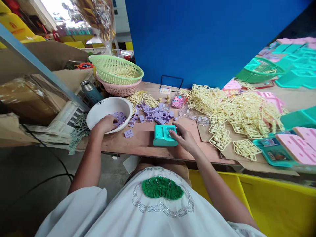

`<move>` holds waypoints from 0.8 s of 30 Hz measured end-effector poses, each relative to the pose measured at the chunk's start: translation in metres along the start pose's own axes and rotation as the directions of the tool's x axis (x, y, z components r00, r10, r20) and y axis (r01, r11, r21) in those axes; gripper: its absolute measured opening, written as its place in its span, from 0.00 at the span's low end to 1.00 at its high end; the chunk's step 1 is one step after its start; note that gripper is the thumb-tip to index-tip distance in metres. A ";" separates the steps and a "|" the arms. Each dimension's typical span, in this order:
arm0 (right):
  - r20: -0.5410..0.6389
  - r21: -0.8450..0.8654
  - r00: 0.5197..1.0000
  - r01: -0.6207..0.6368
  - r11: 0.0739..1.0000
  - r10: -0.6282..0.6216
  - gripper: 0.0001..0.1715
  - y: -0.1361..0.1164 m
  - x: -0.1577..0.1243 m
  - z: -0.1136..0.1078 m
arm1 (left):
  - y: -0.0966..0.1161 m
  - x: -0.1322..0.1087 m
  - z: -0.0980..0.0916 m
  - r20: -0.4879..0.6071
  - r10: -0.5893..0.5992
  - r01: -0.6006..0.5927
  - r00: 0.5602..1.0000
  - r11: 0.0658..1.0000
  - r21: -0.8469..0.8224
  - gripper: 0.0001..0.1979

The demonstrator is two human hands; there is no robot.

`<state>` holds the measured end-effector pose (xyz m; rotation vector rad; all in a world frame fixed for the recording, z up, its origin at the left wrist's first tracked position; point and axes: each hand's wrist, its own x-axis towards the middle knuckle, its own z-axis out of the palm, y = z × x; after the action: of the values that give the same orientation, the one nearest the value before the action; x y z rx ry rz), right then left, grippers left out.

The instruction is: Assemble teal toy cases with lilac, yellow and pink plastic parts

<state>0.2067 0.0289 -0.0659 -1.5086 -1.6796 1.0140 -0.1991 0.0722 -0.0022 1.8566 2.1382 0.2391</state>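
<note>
Left fingers [114,121] are curled down into the white bowl [108,102], tips right in among the small purple pieces [120,117] lying in there. Honestly can't tell if they've actually pinched one, the knuckles hide it. The left hand [106,123] sits over the bowl's near rim.

Right fingers [174,132] are loosely spread, tips resting on the right end of a teal box part [162,135], not wrapped around it. The right hand [184,140] lies flat-ish beside it. That teal part sits on the table [143,140] near the front edge, pretty much dead centre in front of the person.

Just behind it there's a loose pile of more purple bits [153,113], with a couple of strays [128,133] between bowl and teal part. Off to the right is a big heap of pale yellow plastic frames [237,112], and past that some pink panels [298,148]. Back left, a green basket [116,67] is stacked in a pink basket [119,89]. A blue board [209,39] stands behind the table, and a yellow bin [271,200] sits below its front right edge.
</note>
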 end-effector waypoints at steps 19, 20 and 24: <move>-0.248 -0.013 0.896 0.378 0.926 -0.369 0.19 -0.016 -0.021 -0.013 | 0.008 -0.016 -0.014 -0.398 -0.262 -0.058 0.879 0.770 -0.636 0.08; -0.253 -0.023 0.878 0.414 0.910 -0.406 0.17 -0.021 -0.020 -0.011 | 0.013 -0.020 -0.016 -0.418 -0.265 -0.103 0.869 0.730 -0.676 0.08; -0.272 -0.030 0.797 0.553 0.833 -0.539 0.11 -0.049 -0.018 -0.003 | 0.049 -0.043 -0.019 -0.431 -0.235 -0.274 0.871 0.495 -0.825 0.12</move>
<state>0.1878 0.0091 -0.0209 -0.9704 -1.7220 0.5039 -0.1539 0.0390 0.0360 1.2106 1.6352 1.6486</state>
